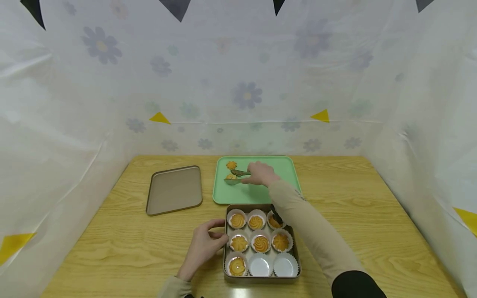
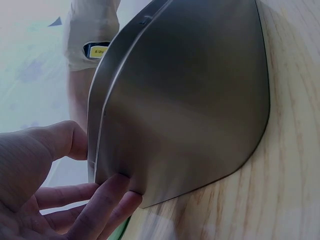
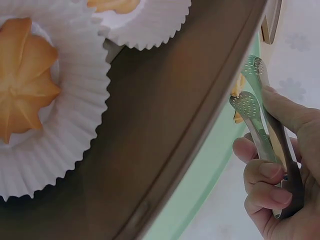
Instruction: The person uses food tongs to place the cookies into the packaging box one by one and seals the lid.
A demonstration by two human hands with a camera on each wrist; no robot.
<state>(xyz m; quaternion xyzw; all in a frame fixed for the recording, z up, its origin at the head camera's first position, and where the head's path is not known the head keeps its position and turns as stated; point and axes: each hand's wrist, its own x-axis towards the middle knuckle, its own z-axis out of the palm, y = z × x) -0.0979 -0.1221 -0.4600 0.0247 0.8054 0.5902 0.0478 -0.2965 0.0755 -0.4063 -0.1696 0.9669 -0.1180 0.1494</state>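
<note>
My right hand [image 1: 252, 176] reaches over the green tray [image 1: 283, 188] and grips metal tongs [image 1: 237, 176]. The tong tips [image 3: 247, 102] sit on either side of a piped cookie [image 1: 230, 176]; a second cookie [image 1: 232, 164] lies just behind it on the tray. Close to me stands a square cookie tin [image 1: 261, 280] lined with white paper cups; several hold cookies, while the front middle cup [image 1: 259, 265] and front right cup [image 1: 285, 265] are empty. My left hand [image 1: 218, 234] holds the tin's left wall [image 2: 185, 100], with its fingers [image 2: 107, 197] against the lower corner.
The tin's lid [image 1: 174, 189] lies flat on the wooden table [image 1: 372, 215], left of the green tray. White flowered sheeting closes in the back and both sides. My right sleeve [image 1: 316, 231] crosses above the tin's right column.
</note>
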